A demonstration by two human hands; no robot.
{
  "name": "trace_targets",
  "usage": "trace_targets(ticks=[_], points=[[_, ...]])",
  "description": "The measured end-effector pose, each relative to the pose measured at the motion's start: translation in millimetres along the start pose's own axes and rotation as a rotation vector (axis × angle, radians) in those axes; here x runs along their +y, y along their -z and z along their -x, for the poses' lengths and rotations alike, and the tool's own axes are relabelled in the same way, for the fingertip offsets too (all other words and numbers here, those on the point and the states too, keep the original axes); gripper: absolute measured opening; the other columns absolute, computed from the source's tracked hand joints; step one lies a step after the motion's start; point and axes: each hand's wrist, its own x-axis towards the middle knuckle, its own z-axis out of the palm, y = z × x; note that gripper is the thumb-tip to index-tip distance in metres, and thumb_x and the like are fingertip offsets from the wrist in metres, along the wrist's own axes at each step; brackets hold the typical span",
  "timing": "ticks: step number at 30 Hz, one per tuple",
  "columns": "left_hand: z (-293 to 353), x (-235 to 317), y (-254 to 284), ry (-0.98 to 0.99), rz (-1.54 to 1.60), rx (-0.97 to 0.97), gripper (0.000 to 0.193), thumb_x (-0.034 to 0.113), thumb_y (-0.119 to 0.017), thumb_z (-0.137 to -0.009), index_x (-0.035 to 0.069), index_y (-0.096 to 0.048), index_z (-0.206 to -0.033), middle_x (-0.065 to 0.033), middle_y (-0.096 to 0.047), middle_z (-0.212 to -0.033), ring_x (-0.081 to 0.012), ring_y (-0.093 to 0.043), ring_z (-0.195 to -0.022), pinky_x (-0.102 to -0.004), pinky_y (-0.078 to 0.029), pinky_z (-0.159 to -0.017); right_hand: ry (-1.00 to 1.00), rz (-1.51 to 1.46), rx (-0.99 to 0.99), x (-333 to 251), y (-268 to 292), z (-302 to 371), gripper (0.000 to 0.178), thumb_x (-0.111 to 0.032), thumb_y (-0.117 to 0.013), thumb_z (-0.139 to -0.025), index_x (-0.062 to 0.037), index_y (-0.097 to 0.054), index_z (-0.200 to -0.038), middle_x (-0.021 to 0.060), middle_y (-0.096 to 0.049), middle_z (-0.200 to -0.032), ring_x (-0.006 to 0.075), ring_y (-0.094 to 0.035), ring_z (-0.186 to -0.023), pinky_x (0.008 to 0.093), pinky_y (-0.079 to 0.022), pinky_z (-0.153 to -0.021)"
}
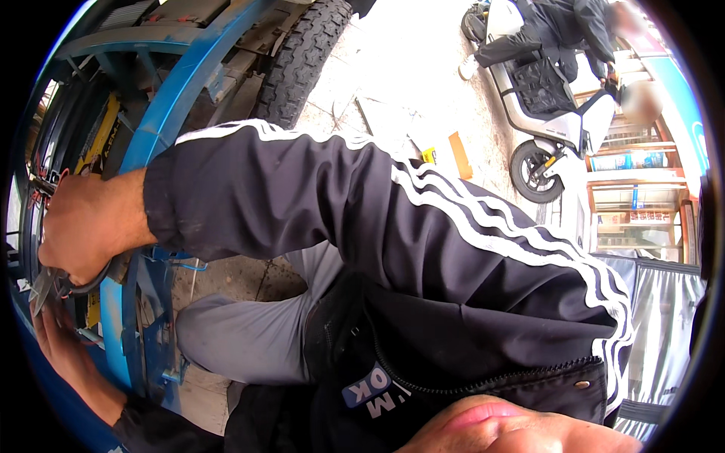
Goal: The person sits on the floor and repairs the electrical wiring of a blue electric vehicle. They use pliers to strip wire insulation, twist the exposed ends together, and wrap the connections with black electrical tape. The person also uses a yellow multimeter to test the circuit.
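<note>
Grey metal hand tool with dark handles, like pliers or scissors (44,291), lies just left of the blue painted metal beam (162,121), the landmark here. Its long axis slants, the metal end pointing away from the beam toward lower left. The right hand (87,226), reaching across the beam, has its fingers closed around the handles and is the nearer hand. The left hand (68,347), also left of the beam, is just below the tool's metal end; whether its fingers hold anything I cannot tell.

Thin red and dark wires (51,181) crowd beside the right hand, left of the beam, and a yellow lettered strip (104,136) runs between them and the beam. The beam itself stands between the tool and the grey-trousered knee (226,336). Right of the beam is a black treaded tyre (306,64); farther right, a grey-white scooter (555,113).
</note>
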Motion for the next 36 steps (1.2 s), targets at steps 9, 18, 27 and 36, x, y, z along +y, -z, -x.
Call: trace_targets(ticks=[9,18,27,36], points=[[-4,-11,37,0.094,0.171,0.023,0.040,0.023,-0.051,-0.109,0.000,-0.057,-0.141,-0.0115,-0.062,-0.139,-0.0203,-0.061,-0.124,-0.0306,-0.049,-0.104,-0.134,-0.297,-0.032,-15,-21,-7,0.039,-0.044,-0.062,-0.083,-0.0158,-0.079,-0.105,0.0116,-0.077,-0.100,0.0323,-0.072,-0.098,0.0485,-0.058,-0.079],[23,7,36,0.039,0.026,-0.079,0.059,0.039,-0.040,-0.110,0.002,-0.041,-0.155,-0.0155,-0.059,-0.145,-0.0246,-0.057,-0.135,-0.0338,-0.059,-0.097,-0.158,-0.522,-0.040,-30,-17,-12,0.048,-0.053,-0.064,-0.083,-0.0116,-0.081,-0.101,0.0164,-0.076,-0.097,0.0378,-0.072,-0.094,0.0497,-0.055,-0.085],[33,55,-77,-0.056,0.176,-0.495,0.020,0.018,-0.059,-0.104,0.002,-0.067,-0.113,-0.0027,-0.068,-0.105,-0.0058,-0.054,-0.084,-0.0242,-0.046,-0.077,-0.454,-0.928,-0.086,-46,40,68,0.032,-0.030,-0.071,-0.085,-0.0001,-0.072,-0.096,0.0053,-0.057,-0.064,0.0139,-0.053,-0.059,0.0342,-0.041,-0.054],[49,68,-83,0.014,0.024,-0.533,0.017,0.020,-0.068,-0.099,0.006,-0.073,-0.107,-0.0024,-0.072,-0.092,-0.0093,-0.062,-0.079,-0.0248,-0.049,-0.069,-0.772,-1.463,0.113,-103,16,102,0.015,-0.016,-0.063,-0.092,-0.0011,-0.063,-0.097,0.0008,-0.056,-0.072,0.0098,-0.051,-0.055,0.0279,-0.044,-0.053]])
